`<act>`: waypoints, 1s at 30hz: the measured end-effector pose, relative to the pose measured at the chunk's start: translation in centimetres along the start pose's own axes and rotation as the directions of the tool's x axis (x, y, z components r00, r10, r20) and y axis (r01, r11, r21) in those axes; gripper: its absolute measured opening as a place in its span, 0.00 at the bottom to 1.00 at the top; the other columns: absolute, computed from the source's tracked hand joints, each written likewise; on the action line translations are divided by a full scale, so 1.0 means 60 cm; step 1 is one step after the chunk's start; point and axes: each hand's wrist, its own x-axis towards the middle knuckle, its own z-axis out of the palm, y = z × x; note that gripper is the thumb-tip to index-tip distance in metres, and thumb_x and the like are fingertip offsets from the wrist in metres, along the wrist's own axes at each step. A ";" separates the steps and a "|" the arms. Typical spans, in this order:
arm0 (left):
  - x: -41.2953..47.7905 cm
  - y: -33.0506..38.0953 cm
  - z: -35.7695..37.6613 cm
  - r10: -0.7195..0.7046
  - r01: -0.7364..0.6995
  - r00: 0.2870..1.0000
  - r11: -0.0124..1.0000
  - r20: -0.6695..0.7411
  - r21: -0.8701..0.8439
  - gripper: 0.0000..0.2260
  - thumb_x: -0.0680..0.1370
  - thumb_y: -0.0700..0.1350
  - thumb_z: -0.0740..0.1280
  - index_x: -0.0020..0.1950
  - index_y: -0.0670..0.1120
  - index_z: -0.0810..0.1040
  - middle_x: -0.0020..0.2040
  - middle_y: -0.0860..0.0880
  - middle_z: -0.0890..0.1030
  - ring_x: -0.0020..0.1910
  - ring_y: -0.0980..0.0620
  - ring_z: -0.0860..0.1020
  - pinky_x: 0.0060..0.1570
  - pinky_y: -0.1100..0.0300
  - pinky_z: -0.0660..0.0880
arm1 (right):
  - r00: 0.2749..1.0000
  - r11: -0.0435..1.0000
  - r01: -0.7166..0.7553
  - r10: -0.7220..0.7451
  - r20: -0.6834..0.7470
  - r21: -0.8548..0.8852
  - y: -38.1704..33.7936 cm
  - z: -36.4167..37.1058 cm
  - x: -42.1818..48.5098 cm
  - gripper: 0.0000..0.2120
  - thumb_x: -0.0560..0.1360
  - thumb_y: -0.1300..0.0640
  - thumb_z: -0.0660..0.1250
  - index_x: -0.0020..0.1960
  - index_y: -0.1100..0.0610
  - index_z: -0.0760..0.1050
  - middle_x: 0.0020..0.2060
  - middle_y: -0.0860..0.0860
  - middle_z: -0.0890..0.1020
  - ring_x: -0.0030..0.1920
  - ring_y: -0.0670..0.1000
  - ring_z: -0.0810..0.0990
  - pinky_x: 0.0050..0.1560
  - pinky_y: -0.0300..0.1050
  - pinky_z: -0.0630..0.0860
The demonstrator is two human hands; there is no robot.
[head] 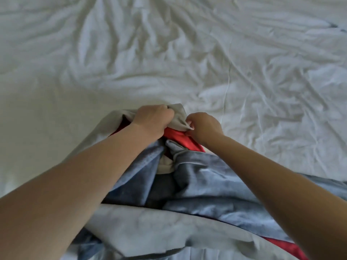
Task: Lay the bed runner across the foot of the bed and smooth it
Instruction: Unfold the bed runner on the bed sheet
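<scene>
White sheet (169, 53) covers the bed and fills the whole view; no walls or floor visible. Left of the bed runner the sheet lies fairly flat with soft, shallow folds. Beyond the runner, toward the top of the view, creases fan outward in long ridges. Right of the runner the sheet is heavily rumpled, with one thin sharp crease running downward and a small dark mark near the far right edge.

Bed runner (197, 184) sits bunched in a heap at the near edge of the bed, centre to right: blue-grey plush fabric, pale grey backing, red satin showing in folds. It is not spread out.

Left hand (152, 119) is at the far end of the heap, fingers clenched around a wad of the grey backing. Right hand (203, 126), just beside it, pinches the same grey edge between thumb and fingers, above a red fold. Both forearms bare, reaching in over the heap.
</scene>
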 end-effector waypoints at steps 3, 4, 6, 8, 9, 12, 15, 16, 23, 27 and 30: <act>-0.031 -0.058 -0.007 -0.028 0.030 0.998 0.998 -0.054 0.046 0.05 0.77 0.38 0.63 0.53 0.44 0.74 0.49 0.47 0.76 0.45 0.43 0.79 0.31 0.56 0.65 | 0.997 0.995 0.061 -0.064 -0.038 -0.078 -0.064 -0.020 0.021 0.10 0.73 0.60 0.65 0.53 0.54 0.78 0.50 0.53 0.81 0.51 0.57 0.79 0.46 0.46 0.75; -0.041 -0.077 -0.009 -0.035 0.039 0.997 0.998 -0.072 0.055 0.06 0.78 0.38 0.63 0.53 0.45 0.74 0.48 0.48 0.76 0.43 0.44 0.78 0.30 0.57 0.64 | 0.995 0.991 0.079 -0.084 -0.049 -0.107 -0.085 -0.026 0.028 0.10 0.73 0.60 0.64 0.54 0.54 0.77 0.50 0.53 0.81 0.52 0.57 0.79 0.46 0.46 0.74; -0.059 -0.117 -0.012 -0.056 0.063 0.992 0.996 -0.114 0.058 0.06 0.78 0.39 0.62 0.54 0.45 0.73 0.46 0.48 0.75 0.41 0.46 0.78 0.28 0.58 0.62 | 0.987 0.979 0.119 -0.136 -0.092 -0.167 -0.130 -0.038 0.041 0.11 0.73 0.61 0.63 0.53 0.54 0.77 0.51 0.53 0.80 0.52 0.58 0.79 0.44 0.45 0.71; -0.077 -0.160 -0.022 -0.101 0.113 0.980 0.992 -0.170 0.060 0.08 0.78 0.41 0.63 0.57 0.45 0.73 0.47 0.48 0.75 0.39 0.46 0.77 0.27 0.58 0.60 | 0.969 0.965 0.163 -0.196 -0.149 -0.204 -0.178 -0.053 0.055 0.11 0.73 0.62 0.63 0.54 0.53 0.77 0.50 0.53 0.79 0.51 0.58 0.79 0.43 0.45 0.71; -0.087 -0.184 -0.028 -0.134 0.148 0.971 0.987 -0.199 0.055 0.10 0.78 0.41 0.64 0.58 0.46 0.73 0.47 0.48 0.75 0.39 0.46 0.77 0.27 0.57 0.60 | 0.959 0.956 0.184 -0.225 -0.171 -0.227 -0.204 -0.060 0.064 0.12 0.73 0.63 0.63 0.54 0.54 0.77 0.51 0.53 0.79 0.51 0.58 0.79 0.43 0.45 0.72; -0.123 -0.263 -0.045 -0.233 0.246 0.939 0.969 -0.253 0.019 0.12 0.77 0.42 0.64 0.60 0.45 0.72 0.49 0.46 0.75 0.38 0.43 0.77 0.28 0.57 0.63 | 0.926 0.921 0.240 -0.312 -0.213 -0.306 -0.295 -0.079 0.096 0.12 0.73 0.64 0.62 0.54 0.55 0.77 0.51 0.53 0.78 0.49 0.58 0.79 0.40 0.45 0.70; -0.172 -0.347 -0.053 -0.306 0.320 0.902 0.948 -0.305 -0.007 0.10 0.78 0.43 0.64 0.57 0.42 0.74 0.48 0.43 0.76 0.36 0.41 0.77 0.29 0.56 0.64 | 0.881 0.889 0.300 -0.397 -0.256 -0.346 -0.403 -0.083 0.115 0.09 0.72 0.64 0.61 0.50 0.57 0.76 0.48 0.54 0.77 0.45 0.59 0.79 0.36 0.45 0.66; -0.192 -0.374 -0.053 -0.327 0.341 0.891 0.940 -0.316 -0.010 0.09 0.77 0.43 0.65 0.56 0.42 0.74 0.47 0.42 0.76 0.36 0.40 0.77 0.29 0.56 0.64 | 0.873 0.885 0.315 -0.411 -0.261 -0.342 -0.438 -0.080 0.118 0.08 0.72 0.65 0.61 0.48 0.57 0.75 0.47 0.54 0.77 0.45 0.59 0.79 0.36 0.45 0.66; -0.338 -0.466 0.016 -0.391 0.400 0.907 0.916 -0.156 0.032 0.10 0.74 0.45 0.69 0.53 0.44 0.78 0.42 0.43 0.77 0.35 0.40 0.80 0.28 0.55 0.68 | 0.835 0.787 0.480 -0.545 -0.072 -0.387 -0.579 0.029 0.080 0.09 0.77 0.62 0.59 0.53 0.56 0.76 0.52 0.53 0.77 0.54 0.58 0.78 0.47 0.49 0.72; -0.368 -0.455 0.056 -0.425 0.428 0.902 0.904 -0.073 0.021 0.05 0.74 0.42 0.69 0.48 0.43 0.78 0.40 0.45 0.76 0.32 0.42 0.78 0.26 0.59 0.64 | 0.751 0.702 0.614 -0.660 -0.006 -0.362 -0.542 0.061 0.066 0.12 0.76 0.52 0.59 0.57 0.53 0.75 0.51 0.51 0.78 0.53 0.55 0.78 0.52 0.50 0.74; -0.358 -0.443 0.058 -0.479 0.479 0.876 0.878 -0.055 -0.001 0.07 0.74 0.39 0.67 0.51 0.45 0.75 0.43 0.48 0.75 0.39 0.45 0.78 0.29 0.57 0.64 | 0.756 0.689 0.621 -0.653 0.053 -0.373 -0.486 0.046 0.062 0.20 0.75 0.43 0.59 0.63 0.51 0.70 0.54 0.51 0.78 0.56 0.54 0.76 0.52 0.50 0.71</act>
